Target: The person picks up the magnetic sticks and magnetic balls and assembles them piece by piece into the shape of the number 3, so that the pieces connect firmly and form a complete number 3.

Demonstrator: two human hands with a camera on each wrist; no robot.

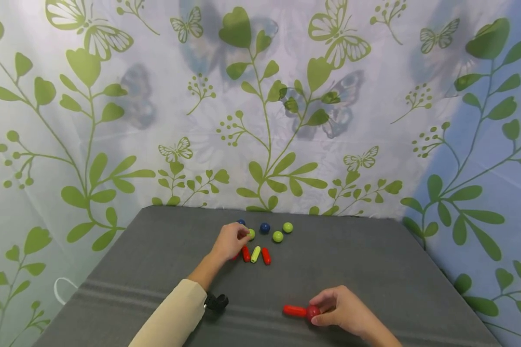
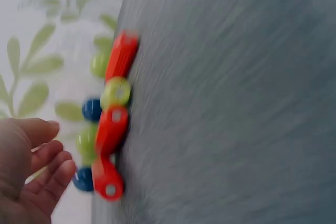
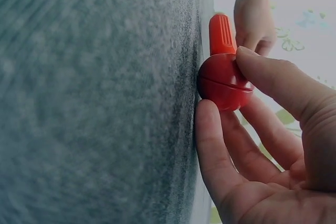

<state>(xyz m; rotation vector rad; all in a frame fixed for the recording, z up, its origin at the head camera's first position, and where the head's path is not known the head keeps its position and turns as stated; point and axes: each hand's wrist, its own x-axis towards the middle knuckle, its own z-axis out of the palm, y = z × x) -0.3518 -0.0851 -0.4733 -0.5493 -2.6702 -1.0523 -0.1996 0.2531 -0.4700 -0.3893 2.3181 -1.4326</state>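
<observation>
My right hand pinches a glossy red ball between thumb and fingertips, close above the grey cloth. A short ridged red rod sticks out of the ball's far side, pointing left. Farther back, my left hand hovers over a row of loose pieces, its fingers loosely bent beside a lime-green ball. The left wrist view shows nothing between those fingers. Near it lie red rods and a yellow-green rod. One more red rod is mostly hidden under the hand.
Behind the rods stand a dark blue ball, two more lime-green balls and another blue ball, partly covered by the left hand. A grey cloth covers the table. A leaf-and-butterfly curtain hangs along its back and sides.
</observation>
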